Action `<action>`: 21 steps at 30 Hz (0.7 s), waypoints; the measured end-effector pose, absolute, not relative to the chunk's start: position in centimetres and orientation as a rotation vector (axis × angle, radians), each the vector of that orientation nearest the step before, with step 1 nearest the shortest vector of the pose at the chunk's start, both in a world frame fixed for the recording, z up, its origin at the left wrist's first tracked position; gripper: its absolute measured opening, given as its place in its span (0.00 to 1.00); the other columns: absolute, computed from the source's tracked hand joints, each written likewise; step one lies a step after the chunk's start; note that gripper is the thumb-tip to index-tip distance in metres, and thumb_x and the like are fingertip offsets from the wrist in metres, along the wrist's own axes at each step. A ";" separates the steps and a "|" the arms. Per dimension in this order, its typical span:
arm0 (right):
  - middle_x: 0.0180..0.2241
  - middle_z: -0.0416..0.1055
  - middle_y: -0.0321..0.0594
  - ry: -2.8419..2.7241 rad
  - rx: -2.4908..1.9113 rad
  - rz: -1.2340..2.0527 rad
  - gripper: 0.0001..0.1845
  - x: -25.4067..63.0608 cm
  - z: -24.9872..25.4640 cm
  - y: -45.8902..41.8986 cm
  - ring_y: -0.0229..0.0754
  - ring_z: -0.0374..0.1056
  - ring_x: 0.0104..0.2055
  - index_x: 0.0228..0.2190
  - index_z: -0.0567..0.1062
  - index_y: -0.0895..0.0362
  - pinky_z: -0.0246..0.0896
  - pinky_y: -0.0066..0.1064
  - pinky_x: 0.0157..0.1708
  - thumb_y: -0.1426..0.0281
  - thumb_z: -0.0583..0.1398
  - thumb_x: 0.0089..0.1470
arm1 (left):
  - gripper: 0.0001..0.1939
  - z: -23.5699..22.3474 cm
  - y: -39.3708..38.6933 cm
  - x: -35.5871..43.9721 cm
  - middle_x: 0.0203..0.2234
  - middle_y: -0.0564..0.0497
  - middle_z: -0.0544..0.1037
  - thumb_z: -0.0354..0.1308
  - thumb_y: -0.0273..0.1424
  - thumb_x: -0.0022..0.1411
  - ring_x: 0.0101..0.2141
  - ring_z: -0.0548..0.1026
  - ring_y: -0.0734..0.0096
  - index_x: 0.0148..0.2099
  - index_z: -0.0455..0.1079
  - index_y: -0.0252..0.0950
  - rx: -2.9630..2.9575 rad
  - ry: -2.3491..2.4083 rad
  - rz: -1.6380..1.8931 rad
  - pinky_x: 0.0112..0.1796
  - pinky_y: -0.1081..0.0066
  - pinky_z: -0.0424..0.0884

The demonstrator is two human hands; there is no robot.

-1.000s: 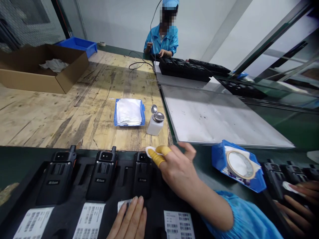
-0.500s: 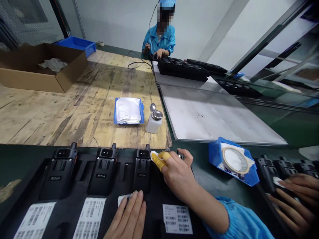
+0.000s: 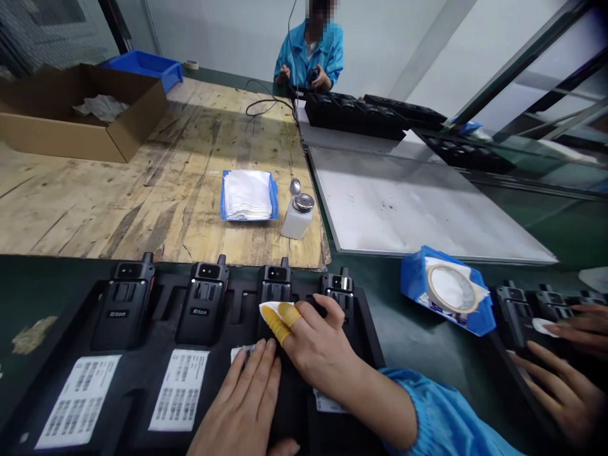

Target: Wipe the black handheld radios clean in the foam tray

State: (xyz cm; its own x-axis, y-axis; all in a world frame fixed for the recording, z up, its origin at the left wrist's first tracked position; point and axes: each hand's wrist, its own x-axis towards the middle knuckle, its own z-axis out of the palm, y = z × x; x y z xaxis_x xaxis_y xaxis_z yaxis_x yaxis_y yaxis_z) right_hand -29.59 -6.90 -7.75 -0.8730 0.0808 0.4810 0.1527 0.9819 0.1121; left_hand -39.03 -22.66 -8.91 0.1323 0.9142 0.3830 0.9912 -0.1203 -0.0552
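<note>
My right hand (image 3: 316, 348), with yellow finger cots on two fingers, pinches a folded white wipe (image 3: 268, 306). It presses the wipe on the back of the third black two-way radio (image 3: 275, 278), covering the lower part. Flat across the foot of that radio lies my left hand (image 3: 247, 399), fingers stretched out, partly over a white barcode label (image 3: 236, 352). Two more radios marked Riton, one at far left (image 3: 118, 320) and one beside it (image 3: 199, 310), and a fourth radio (image 3: 342, 285) partly behind my right hand sit in the black tray (image 3: 373, 329).
Beyond the tray are a blue bin of white wipes (image 3: 249, 196) and a white pump bottle (image 3: 297, 221), lid up. A blue bin with a tape roll (image 3: 451, 289) stands right. Another person's hands (image 3: 565, 373) work at far right; a co-worker (image 3: 311, 57) sits behind.
My right hand has moved the wipe from the radio's upper right side down and left onto its back. My left hand stays at its foot. The view has shifted slightly.
</note>
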 end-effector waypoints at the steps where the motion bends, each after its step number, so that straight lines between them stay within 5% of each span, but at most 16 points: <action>1: 0.27 0.67 0.36 -2.632 -0.188 -0.196 0.13 -29.2 -7.8 -6.8 0.40 0.58 0.37 0.20 0.72 0.54 0.36 0.42 0.53 0.77 0.57 0.53 | 0.32 -8.7 -22.6 -39.0 0.52 0.36 0.71 0.53 0.47 0.58 0.54 0.66 0.55 0.53 0.66 0.24 -2.122 -1.853 -0.364 0.54 0.63 0.60; 15: 0.30 0.71 0.35 -2.555 -0.283 -0.113 0.14 -28.3 -8.1 -6.1 0.38 0.58 0.34 0.24 0.75 0.54 0.39 0.42 0.51 0.79 0.54 0.55 | 0.31 -8.1 -22.8 -38.8 0.53 0.34 0.69 0.53 0.45 0.58 0.54 0.67 0.52 0.54 0.65 0.24 -2.132 -1.889 -0.297 0.47 0.57 0.69; 21: 0.28 0.68 0.33 -2.809 -0.106 0.182 0.09 -25.2 -7.4 -7.0 0.36 0.57 0.31 0.22 0.73 0.54 0.39 0.40 0.50 0.80 0.57 0.44 | 0.12 -7.4 -23.1 -39.2 0.39 0.46 0.79 0.50 0.25 0.62 0.43 0.75 0.66 0.47 0.69 0.31 -2.119 -1.964 -0.914 0.53 0.59 0.65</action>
